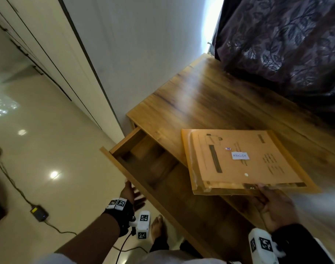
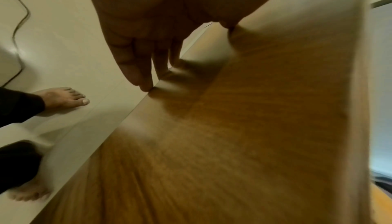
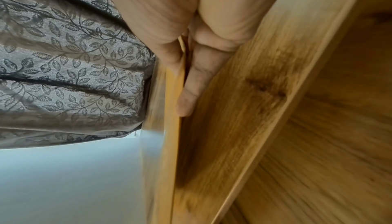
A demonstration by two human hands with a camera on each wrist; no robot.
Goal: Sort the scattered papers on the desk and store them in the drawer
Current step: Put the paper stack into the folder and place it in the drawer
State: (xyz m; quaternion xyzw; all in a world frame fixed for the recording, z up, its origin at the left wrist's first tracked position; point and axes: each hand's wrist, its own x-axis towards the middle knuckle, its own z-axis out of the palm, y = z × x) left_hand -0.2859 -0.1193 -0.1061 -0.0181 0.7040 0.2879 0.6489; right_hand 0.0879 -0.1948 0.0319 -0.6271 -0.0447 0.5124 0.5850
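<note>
The right hand (image 1: 273, 206) pinches a stack of orange papers (image 1: 239, 161) by its near edge, above the counter (image 1: 210, 96). The left hand (image 1: 132, 195), fingers (image 2: 135, 69) straight, touches the open drawer (image 1: 143, 155) at its front panel.

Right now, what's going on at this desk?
A person is putting papers away. The right hand holds an orange folder of papers by its near edge, above the desk. The left hand, fingers straight, touches the front of the open drawer. The drawer looks empty; the folder isn't in it yet.
</note>
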